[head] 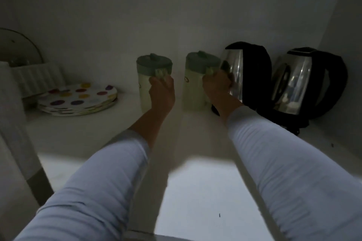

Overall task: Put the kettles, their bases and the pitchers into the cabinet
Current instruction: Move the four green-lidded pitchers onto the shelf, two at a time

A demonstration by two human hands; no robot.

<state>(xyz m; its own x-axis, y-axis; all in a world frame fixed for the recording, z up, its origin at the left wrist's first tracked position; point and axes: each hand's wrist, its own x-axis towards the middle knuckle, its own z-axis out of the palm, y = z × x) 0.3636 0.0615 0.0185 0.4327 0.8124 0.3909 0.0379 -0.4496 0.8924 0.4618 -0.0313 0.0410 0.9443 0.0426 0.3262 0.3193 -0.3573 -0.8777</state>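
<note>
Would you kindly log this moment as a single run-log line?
left hand: grips left pitcher | right hand: grips right pitcher | two kettles at right | plates at left

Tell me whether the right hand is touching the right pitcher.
Touching. The head view shows the right hand wrapped around the handle side of the right pitcher, with no gap between them.

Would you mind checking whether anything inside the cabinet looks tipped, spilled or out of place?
Nothing stands out. Both pitchers stand upright with lids on, each gripped by a hand; the two kettles sit upright at right, and the dotted plates are stacked neatly.
</note>
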